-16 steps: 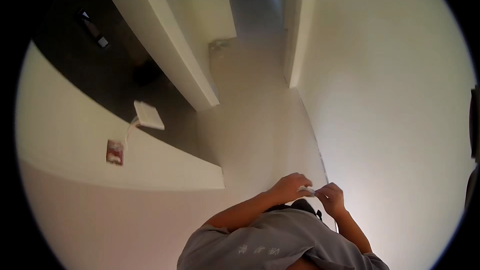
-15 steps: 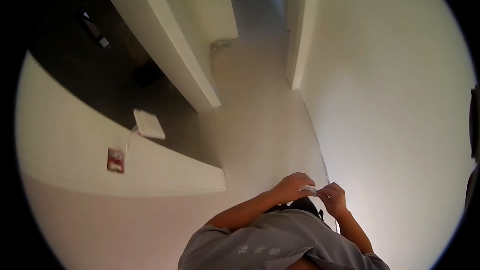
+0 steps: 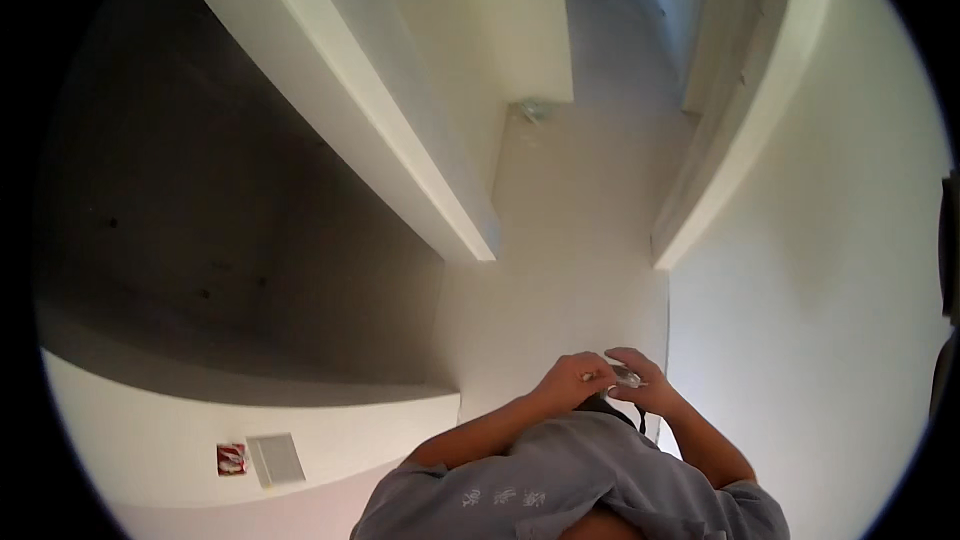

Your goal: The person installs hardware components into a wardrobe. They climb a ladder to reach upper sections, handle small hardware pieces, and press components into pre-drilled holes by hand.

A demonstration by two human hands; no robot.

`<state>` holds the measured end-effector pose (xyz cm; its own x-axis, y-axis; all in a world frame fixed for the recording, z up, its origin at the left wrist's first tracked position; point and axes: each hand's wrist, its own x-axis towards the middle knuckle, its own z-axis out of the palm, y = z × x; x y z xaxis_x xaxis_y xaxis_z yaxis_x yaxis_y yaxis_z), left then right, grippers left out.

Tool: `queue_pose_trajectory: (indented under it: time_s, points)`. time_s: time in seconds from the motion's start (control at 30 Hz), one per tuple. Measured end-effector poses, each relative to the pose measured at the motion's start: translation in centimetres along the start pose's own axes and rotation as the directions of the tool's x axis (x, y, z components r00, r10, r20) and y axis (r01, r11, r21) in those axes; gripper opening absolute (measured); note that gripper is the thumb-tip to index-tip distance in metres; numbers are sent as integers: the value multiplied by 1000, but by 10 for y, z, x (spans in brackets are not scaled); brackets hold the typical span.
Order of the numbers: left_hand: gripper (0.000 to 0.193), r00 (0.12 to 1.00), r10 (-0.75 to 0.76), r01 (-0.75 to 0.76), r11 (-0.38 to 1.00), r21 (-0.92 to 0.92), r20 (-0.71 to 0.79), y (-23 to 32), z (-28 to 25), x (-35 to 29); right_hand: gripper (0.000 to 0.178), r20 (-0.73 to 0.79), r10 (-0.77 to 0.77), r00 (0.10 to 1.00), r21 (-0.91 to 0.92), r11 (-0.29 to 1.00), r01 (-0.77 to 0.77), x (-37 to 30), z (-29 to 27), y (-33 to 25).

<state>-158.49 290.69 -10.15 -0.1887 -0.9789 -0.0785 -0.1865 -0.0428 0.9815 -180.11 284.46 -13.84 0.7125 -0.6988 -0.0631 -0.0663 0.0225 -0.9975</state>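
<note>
Both my hands are close together in front of my waist. My right hand is closed round a small, clear, shiny plastic packet, whose contents are too small to tell. Beside it, my left hand is closed, its thumb and fingertips pressed together on a tiny pale bit I cannot make out. On the low wall at left, well away from my hands, a red wall box is set into an opening. A white switch panel is right next to it; its wires do not show clearly.
White walls stand on both sides, the right wall close by my right arm. A pale floor leads to a doorway ahead. A wall end juts out at left, next to a dark room. A crumpled pale-green bag lies by a far corner.
My view has shifted forward and turned. My hands have drawn closer, and the packet is now in my right hand. The switch panel now appears level with the wall box instead of above it.
</note>
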Motion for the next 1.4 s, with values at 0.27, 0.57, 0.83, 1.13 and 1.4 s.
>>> queue_pose_trajectory:
  time_s: [0.27,0.57,0.83,1.13,1.4]
  points:
    - [26,949,-53,45,998,-35,-310,-1,-116,218,34,170,188,967,126,969,-211,256,-120,-19]
    - [59,945,-238,263,961,-86,223,-76,-280,530,40,-351,383,854,172,923,-344,498,-281,-6]
    - [47,908,-105,216,947,-238,405,-56,-363,841,35,-372,344,862,155,939,-307,727,-437,-18]
    - [33,969,-245,238,874,-424,38,-51,-467,1135,33,-55,333,941,186,930,-318,1023,-654,12]
    - [29,976,-215,173,836,-520,-21,-29,-568,1409,47,-16,237,971,266,938,-224,1261,-826,-22]
